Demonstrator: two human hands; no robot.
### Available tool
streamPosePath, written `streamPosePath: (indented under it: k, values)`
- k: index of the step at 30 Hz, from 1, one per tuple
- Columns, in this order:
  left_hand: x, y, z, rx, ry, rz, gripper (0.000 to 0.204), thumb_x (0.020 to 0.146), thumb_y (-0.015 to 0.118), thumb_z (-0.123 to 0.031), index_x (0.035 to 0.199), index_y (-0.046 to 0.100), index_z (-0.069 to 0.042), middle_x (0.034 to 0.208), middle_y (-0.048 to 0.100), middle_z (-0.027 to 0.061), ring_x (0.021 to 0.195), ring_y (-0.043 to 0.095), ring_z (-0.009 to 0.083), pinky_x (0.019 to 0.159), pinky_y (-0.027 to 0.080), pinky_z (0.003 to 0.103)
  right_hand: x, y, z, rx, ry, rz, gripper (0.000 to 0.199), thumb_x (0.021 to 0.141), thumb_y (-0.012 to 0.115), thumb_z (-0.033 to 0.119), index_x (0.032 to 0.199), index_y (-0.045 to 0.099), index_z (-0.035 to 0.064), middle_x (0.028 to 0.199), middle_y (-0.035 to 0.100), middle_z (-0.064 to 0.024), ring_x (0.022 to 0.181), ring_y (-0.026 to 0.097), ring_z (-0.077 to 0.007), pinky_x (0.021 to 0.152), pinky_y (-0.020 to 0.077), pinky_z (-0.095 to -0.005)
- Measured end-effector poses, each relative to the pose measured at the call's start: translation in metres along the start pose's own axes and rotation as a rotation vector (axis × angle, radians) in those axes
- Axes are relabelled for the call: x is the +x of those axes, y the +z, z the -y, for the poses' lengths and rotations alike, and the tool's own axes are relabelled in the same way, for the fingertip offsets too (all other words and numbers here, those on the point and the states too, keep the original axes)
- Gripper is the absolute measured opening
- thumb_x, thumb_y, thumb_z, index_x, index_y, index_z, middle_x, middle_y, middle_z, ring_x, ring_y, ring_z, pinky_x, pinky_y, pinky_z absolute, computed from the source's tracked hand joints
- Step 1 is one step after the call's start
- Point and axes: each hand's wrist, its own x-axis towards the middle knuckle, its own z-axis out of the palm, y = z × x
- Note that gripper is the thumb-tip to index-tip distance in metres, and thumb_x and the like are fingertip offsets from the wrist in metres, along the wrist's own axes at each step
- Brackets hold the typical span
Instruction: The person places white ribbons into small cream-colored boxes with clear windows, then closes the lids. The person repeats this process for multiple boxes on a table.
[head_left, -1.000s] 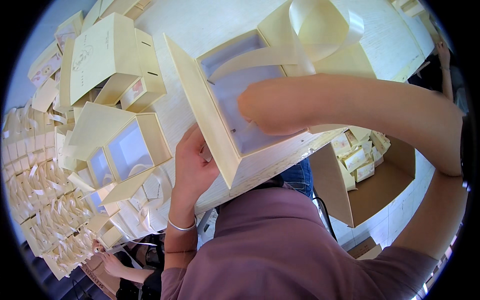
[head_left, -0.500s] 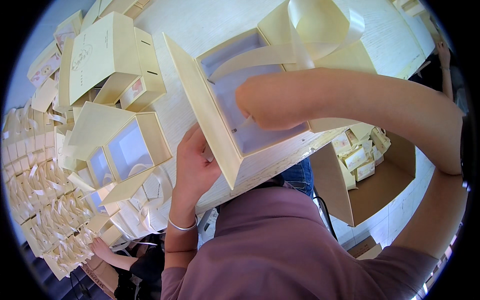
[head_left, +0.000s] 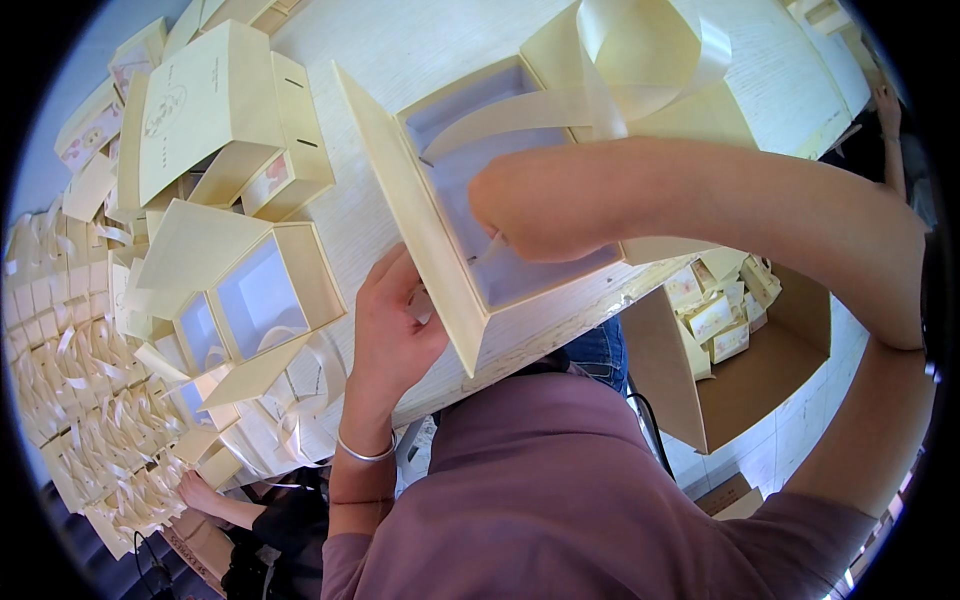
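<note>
A cream gift box (head_left: 520, 310) stands open on the pale wooden table (head_left: 400, 60), its lid (head_left: 400, 210) raised to the left. My left hand (head_left: 395, 320) presses against the outside of that lid near the box's front corner. My right forearm crosses over the box and my right hand (head_left: 500, 215) reaches down inside it, fingers hidden by the wrist. A wide cream ribbon (head_left: 640, 50) loops up from the box's far side.
Several more cream boxes (head_left: 255, 290) and folded lids (head_left: 200, 110) lie to the left, with rows of ribbon pieces (head_left: 70, 400) beyond. A brown carton (head_left: 740, 370) with small packs stands on the floor at right. Another person's arm (head_left: 215, 500) shows at lower left.
My right hand has pushed slightly deeper into the box. My left hand has stayed on the lid.
</note>
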Motion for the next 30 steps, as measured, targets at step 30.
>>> streamPosePath:
  k: [30]
  values:
    - [-0.011,-0.015,0.0,-0.604,0.026,-0.555,0.011,0.085,0.044,-0.009,0.094,0.042,-0.004,0.077,0.046,0.0051,0.056,0.039,0.0102,0.061,0.041,0.024,-0.055,0.053,0.042,-0.651,-0.356,-0.726,0.033,0.077,0.057,0.025,0.09,0.054,-0.0046,0.082,0.053,-0.0084,0.076,0.051,-0.0222,0.068,0.0417,-0.0332]
